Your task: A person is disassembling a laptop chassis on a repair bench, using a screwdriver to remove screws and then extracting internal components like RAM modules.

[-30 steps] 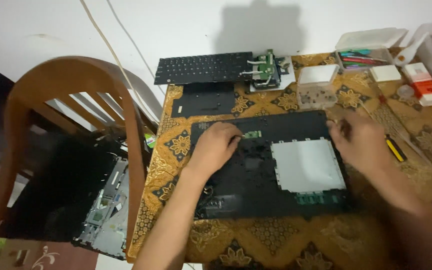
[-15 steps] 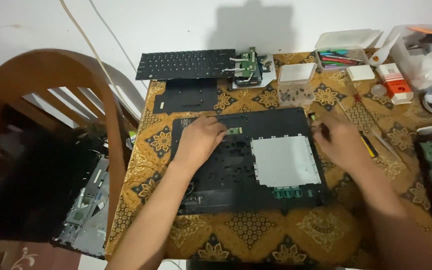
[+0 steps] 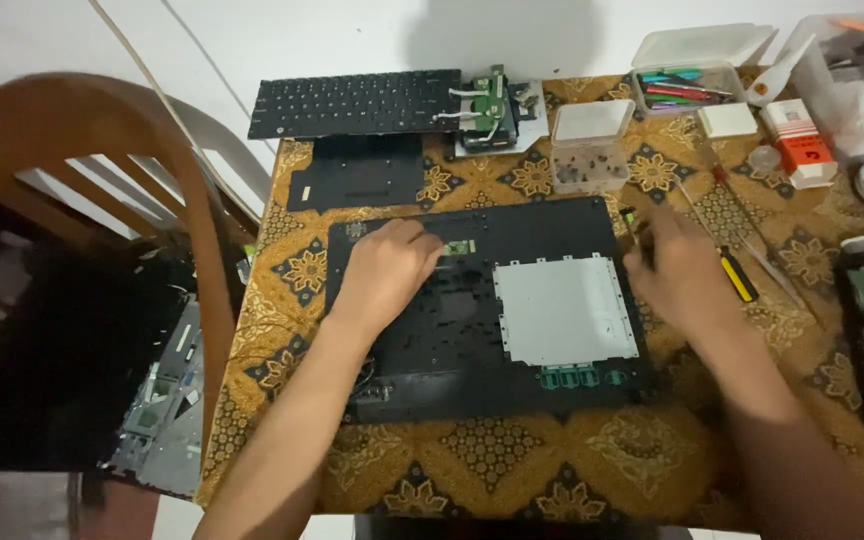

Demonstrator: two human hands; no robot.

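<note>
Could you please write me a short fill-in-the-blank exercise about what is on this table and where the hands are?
1. The left hand rests on the black laptop case, whose colour is ____.
2. The silver metal plate lies between the two ____.
3. The detached keyboard lies at the table's far edge, beyond the ____ hand.
4. The right hand is at the case's ____ edge.

Missing words: black; hands; left; right
</note>
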